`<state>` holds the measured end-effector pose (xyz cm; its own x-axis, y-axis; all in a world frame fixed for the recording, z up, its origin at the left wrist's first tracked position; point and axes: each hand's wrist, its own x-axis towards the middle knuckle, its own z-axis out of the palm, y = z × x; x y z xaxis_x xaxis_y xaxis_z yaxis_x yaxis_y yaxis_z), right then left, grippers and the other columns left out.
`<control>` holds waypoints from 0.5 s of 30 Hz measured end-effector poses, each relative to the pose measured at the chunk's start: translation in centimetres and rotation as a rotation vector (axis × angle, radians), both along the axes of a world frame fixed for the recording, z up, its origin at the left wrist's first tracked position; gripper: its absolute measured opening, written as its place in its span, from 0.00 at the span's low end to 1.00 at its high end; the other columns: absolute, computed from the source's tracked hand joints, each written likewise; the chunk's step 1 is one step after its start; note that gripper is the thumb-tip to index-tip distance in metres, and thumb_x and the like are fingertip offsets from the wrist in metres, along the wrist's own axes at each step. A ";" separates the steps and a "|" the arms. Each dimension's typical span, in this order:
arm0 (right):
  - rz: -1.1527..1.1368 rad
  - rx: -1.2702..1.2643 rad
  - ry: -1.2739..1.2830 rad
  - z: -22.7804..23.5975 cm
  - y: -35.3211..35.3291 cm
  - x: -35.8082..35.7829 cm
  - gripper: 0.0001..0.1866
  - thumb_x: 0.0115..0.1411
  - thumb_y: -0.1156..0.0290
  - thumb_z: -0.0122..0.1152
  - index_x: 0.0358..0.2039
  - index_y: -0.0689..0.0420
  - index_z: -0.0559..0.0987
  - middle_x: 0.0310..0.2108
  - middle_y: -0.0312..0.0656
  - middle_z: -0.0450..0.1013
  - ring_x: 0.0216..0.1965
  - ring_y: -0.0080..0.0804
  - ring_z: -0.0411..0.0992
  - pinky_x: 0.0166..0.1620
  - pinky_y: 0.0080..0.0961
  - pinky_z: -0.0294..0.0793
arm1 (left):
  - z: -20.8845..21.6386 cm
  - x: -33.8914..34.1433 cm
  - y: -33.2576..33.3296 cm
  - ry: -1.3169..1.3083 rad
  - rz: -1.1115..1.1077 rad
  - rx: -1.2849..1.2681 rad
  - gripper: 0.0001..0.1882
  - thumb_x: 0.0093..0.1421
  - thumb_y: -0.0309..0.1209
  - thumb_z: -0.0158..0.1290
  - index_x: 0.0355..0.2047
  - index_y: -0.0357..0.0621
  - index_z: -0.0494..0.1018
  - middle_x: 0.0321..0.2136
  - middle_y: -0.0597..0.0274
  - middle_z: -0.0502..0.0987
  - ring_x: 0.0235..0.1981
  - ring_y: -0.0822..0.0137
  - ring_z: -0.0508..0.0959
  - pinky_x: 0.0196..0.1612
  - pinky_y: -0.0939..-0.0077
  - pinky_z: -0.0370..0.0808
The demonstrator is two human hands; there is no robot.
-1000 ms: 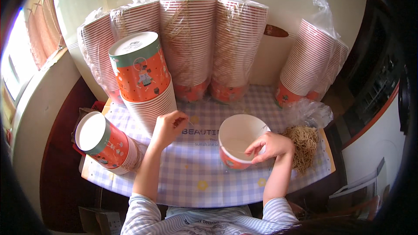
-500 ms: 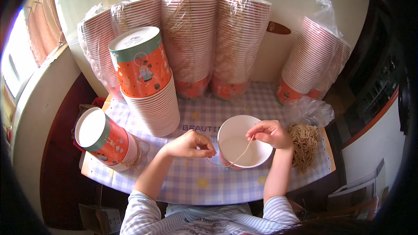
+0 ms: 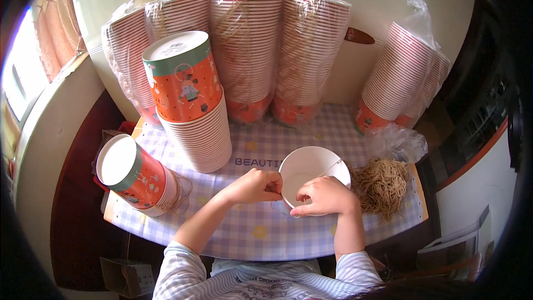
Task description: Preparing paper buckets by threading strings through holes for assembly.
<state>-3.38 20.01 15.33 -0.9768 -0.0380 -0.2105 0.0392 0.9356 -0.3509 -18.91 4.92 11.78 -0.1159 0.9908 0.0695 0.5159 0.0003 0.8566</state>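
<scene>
A white-lined paper bucket (image 3: 295,168) stands upright on the table in front of me. At its left rim my left hand (image 3: 256,186) is closed in a pinch on a thin beige string. My right hand (image 3: 325,195) reaches over the near right rim, fingers bent and closed on the string by the bucket's mouth. Part of the string (image 3: 332,166) shows against the inner right wall. The rest is mostly hidden by the hands. Just right of the bucket lies a tangled heap of beige strings (image 3: 383,189).
At left, upside-down stacks of orange-and-green paper buckets (image 3: 194,139) and shorter ones (image 3: 152,180) stand, loose string on the latter. Tall plastic-wrapped bucket stacks (image 3: 244,50) line the back, with more wrapped stacks (image 3: 397,72) at right. A crumpled clear bag (image 3: 397,141) sits behind the heap.
My right hand has moved left and down to the bucket's near rim. My left hand has shifted slightly right, against the left rim. The string no longer spans visibly between them.
</scene>
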 end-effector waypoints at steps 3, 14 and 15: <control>0.042 -0.045 0.045 -0.4 0.3 -0.1 0.22 0.47 0.47 0.57 0.27 0.56 0.79 0.26 0.43 0.75 0.29 0.39 0.73 0.34 0.30 0.71 | 0.0 0.2 0.2 0.053 -0.019 0.003 0.08 0.45 0.24 0.58 0.25 0.36 0.70 0.19 0.61 0.75 0.21 0.71 0.75 0.26 0.78 0.71; 0.003 -0.239 0.113 -0.3 1.6 -0.4 0.11 0.49 0.64 0.58 0.26 0.59 0.79 0.21 0.44 0.74 0.23 0.35 0.74 0.28 0.25 0.71 | -1.5 1.3 1.3 -0.188 0.148 -0.010 0.10 0.46 0.25 0.60 0.23 0.37 0.68 0.18 0.62 0.75 0.21 0.75 0.74 0.25 0.81 0.71; -0.004 -0.253 0.121 -0.3 1.6 -0.4 0.11 0.49 0.64 0.59 0.27 0.59 0.79 0.21 0.44 0.74 0.23 0.35 0.74 0.28 0.24 0.71 | -1.8 1.3 1.4 -0.190 0.149 -0.010 0.10 0.46 0.25 0.60 0.23 0.37 0.68 0.18 0.62 0.75 0.21 0.75 0.74 0.25 0.81 0.71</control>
<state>-3.77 21.63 15.04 -0.9946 -0.0702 -0.0767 -0.0134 0.8177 -0.5755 -17.64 6.35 9.93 -0.2707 0.9624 0.0226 0.3393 0.0734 0.9378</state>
